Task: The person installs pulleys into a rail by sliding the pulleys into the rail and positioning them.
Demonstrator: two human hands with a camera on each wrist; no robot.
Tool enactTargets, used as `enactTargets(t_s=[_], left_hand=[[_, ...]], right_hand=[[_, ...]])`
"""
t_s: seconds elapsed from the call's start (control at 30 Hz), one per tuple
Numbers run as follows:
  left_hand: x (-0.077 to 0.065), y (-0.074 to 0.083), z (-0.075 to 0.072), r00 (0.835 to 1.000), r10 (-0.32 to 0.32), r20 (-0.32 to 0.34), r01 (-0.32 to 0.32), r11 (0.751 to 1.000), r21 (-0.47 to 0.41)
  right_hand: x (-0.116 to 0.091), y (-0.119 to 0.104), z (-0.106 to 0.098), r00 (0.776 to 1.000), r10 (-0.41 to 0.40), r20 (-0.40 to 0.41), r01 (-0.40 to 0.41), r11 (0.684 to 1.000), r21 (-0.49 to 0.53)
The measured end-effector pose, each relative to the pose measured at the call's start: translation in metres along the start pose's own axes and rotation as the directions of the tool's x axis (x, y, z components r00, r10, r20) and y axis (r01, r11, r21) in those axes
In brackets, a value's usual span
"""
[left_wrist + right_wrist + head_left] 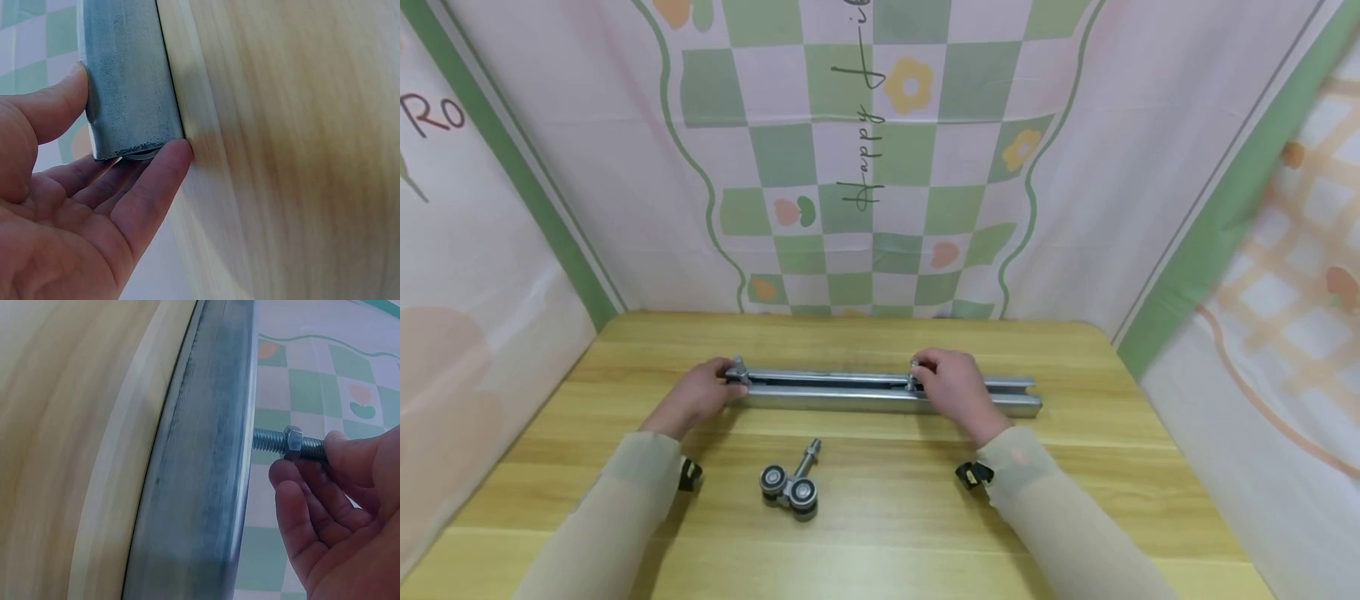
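Note:
A galvanized metal rail (850, 398) with a slot along its top lies crosswise on the table. My left hand (702, 393) holds its left end, thumb on the upper edge and fingers at the end opening (140, 154). A bolt (739, 367) stands up from the slot beside that hand. Farther right, my right hand (957, 390) pinches the top of a second upright threaded bolt (269, 440), which carries a hex nut (292, 442). Whatever lies under the bolts is hidden inside the rail. Nearer me lies a roller trolley (790, 487) with wheels and a threaded bolt.
The wooden table (887, 542) has a patterned cloth (910, 158) hanging behind its far edge. More cloth hangs along the left and right sides. A small black device (974, 476) sits by the right wrist, another (690, 475) by the left.

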State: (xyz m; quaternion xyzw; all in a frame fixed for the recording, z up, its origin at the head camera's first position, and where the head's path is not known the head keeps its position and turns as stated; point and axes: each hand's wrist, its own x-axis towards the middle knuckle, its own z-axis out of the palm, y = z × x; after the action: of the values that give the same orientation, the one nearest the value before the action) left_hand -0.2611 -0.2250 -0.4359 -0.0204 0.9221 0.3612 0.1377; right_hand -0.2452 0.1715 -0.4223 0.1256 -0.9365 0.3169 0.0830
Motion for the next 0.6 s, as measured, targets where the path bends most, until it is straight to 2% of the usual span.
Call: enactTargets(t_s=[0.4, 0.6], left_hand=[[0.002, -0.002, 0.001, 1.0, 0.012, -0.007, -0.012, 1.0, 0.017], [0.001, -0.002, 0.0, 1.0, 0.02, -0.004, -0.02, 1.0, -0.002]], right_hand=[[0.007, -0.013, 0.014, 1.0, -0.013, -0.007, 0.013, 1.0, 0.01], [0.009, -0.017, 0.02, 1.0, -0.02, -0.02, 0.021, 1.0, 0.018]])
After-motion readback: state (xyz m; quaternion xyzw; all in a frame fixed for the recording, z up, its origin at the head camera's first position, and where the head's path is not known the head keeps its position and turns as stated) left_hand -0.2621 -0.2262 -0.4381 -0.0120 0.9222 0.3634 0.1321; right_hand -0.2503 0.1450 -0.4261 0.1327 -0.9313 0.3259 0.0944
